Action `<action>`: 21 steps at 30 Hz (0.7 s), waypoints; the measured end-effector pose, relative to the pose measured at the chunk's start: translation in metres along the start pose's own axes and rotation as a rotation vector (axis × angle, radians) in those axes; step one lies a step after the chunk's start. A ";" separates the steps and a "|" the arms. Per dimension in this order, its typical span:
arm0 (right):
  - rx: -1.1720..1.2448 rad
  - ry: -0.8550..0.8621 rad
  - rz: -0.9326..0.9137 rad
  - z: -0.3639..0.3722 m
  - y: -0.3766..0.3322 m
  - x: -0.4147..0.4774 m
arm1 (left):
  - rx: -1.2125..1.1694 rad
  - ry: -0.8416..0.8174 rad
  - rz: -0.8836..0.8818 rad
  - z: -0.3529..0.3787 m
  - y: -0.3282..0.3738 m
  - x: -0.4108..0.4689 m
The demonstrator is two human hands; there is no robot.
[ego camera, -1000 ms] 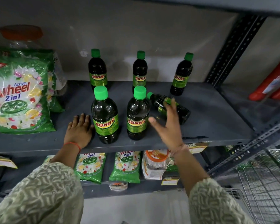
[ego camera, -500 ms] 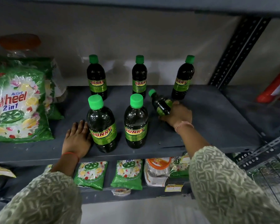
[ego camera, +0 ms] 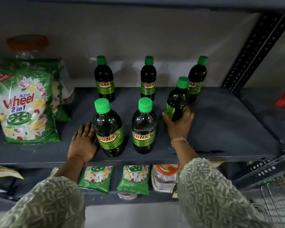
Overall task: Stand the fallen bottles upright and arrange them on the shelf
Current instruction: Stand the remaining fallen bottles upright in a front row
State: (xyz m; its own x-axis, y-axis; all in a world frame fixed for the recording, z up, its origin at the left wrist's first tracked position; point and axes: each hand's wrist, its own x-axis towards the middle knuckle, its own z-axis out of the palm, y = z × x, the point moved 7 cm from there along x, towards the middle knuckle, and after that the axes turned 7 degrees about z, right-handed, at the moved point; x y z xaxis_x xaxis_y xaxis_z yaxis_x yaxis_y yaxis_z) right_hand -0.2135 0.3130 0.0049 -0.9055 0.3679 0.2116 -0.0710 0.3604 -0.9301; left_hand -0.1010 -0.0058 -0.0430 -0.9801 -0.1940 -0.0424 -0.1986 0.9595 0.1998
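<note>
Several dark "Sunny" bottles with green caps stand on the grey shelf (ego camera: 220,129). Three are at the back: left (ego camera: 104,79), middle (ego camera: 148,79), right (ego camera: 198,78). Two stand in front: left (ego camera: 108,127) and middle (ego camera: 144,125). My right hand (ego camera: 178,125) grips the base of a sixth bottle (ego camera: 178,99), nearly upright and leaning slightly right, in front of the back right one. My left hand (ego camera: 83,142) lies flat on the shelf, fingers together, touching the front left bottle's side.
A green "Wheel" detergent bag (ego camera: 25,107) stands at the shelf's left, an orange-lidded jar (ego camera: 27,45) behind it. More bags (ego camera: 97,178) and a jar (ego camera: 165,175) fill the shelf below. A perforated upright (ego camera: 253,50) and wire basket (ego camera: 276,199) are on the right.
My right hand reached the fallen bottle, closed on it and tipped it up to nearly upright. The left hand stayed flat on the shelf.
</note>
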 end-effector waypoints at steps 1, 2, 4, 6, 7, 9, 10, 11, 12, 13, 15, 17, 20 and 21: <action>0.034 -0.022 0.014 0.001 0.004 0.001 | -0.001 0.001 0.000 0.000 0.000 0.000; 0.069 -0.054 0.032 0.001 0.003 -0.001 | -0.001 0.000 -0.002 0.000 0.000 0.000; 0.091 -0.090 0.034 0.002 0.003 -0.002 | 0.002 -0.001 -0.002 0.000 0.000 0.000; 0.010 -0.074 0.050 0.004 0.006 0.000 | -0.002 0.006 0.000 -0.001 0.000 0.000; -0.038 -0.068 0.051 0.003 0.006 -0.001 | -0.005 0.006 -0.002 -0.001 0.000 0.000; -0.001 -0.113 0.059 0.004 0.010 0.001 | -0.006 0.002 -0.001 0.000 0.000 0.000; 0.048 -0.147 0.086 0.003 0.015 0.002 | -0.003 0.003 0.003 0.000 0.000 0.000; 0.081 -0.192 0.124 0.002 0.020 0.004 | -0.003 0.004 0.005 0.000 0.000 0.001; 0.106 -0.239 0.148 0.000 0.023 0.005 | -0.008 0.005 0.005 0.000 0.000 0.001; 0.122 -0.294 0.166 -0.001 0.025 0.006 | -0.015 0.008 0.003 0.000 0.000 0.001; 0.155 -0.394 0.173 -0.001 0.030 0.008 | -0.030 0.011 -0.001 -0.001 0.000 0.001; 0.177 -0.402 0.146 -0.001 0.029 0.006 | -0.034 0.014 -0.003 -0.001 0.000 0.000; 0.119 -0.306 0.117 0.001 0.021 0.004 | -0.029 0.017 -0.010 -0.001 -0.001 0.000; 0.015 -0.251 0.103 0.001 0.018 0.003 | -0.028 0.015 -0.010 0.000 -0.001 0.000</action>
State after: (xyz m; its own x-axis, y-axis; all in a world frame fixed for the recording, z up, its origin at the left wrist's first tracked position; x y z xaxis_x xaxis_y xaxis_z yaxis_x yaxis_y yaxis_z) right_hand -0.2180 0.3202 -0.0113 -0.9835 0.1775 0.0362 0.0226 0.3184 -0.9477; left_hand -0.1011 -0.0068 -0.0429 -0.9779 -0.2069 -0.0295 -0.2081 0.9515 0.2267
